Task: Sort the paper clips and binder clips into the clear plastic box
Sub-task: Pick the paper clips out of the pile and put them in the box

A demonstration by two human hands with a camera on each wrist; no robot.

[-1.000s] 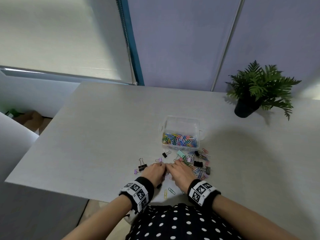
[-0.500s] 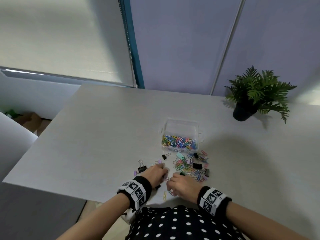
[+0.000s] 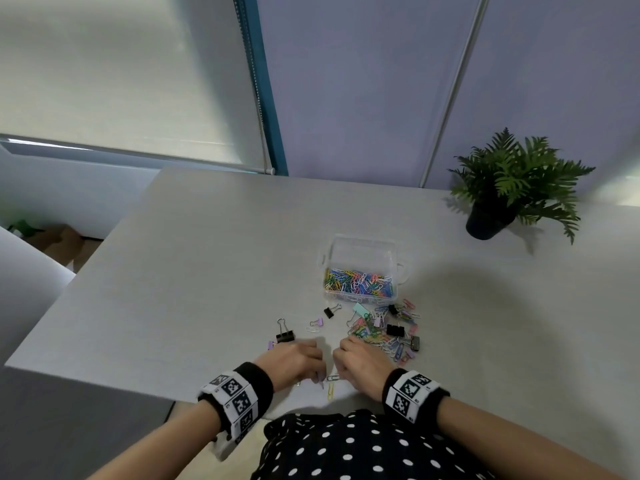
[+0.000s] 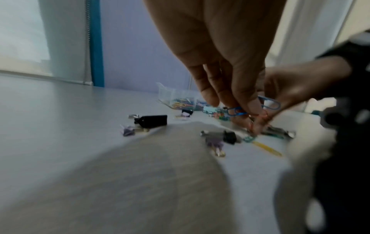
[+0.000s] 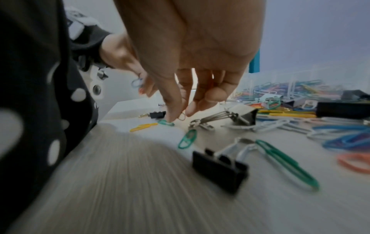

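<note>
The left hand's fingers point(image 4: 248, 101) pinch blue paper clips point(image 4: 268, 105); the right hand's fingers point(image 5: 172, 114), nearly closed, touch a green paper clip point(image 5: 166, 122) lying crosswise at centre frame, the clear plastic box point(image 5: 300, 79) upper right.

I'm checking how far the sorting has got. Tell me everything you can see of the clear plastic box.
The clear plastic box is a small, see-through rectangular container with rounded corners and a small tab on its left and right sides. It stands upright and open on the grey table, with no lid in view. A layer of mixed-colour paper clips fills its near part; the far part looks empty. No binder clips can be made out inside. Neither hand touches it. Loose clips lie on the table just in front of it.
</note>
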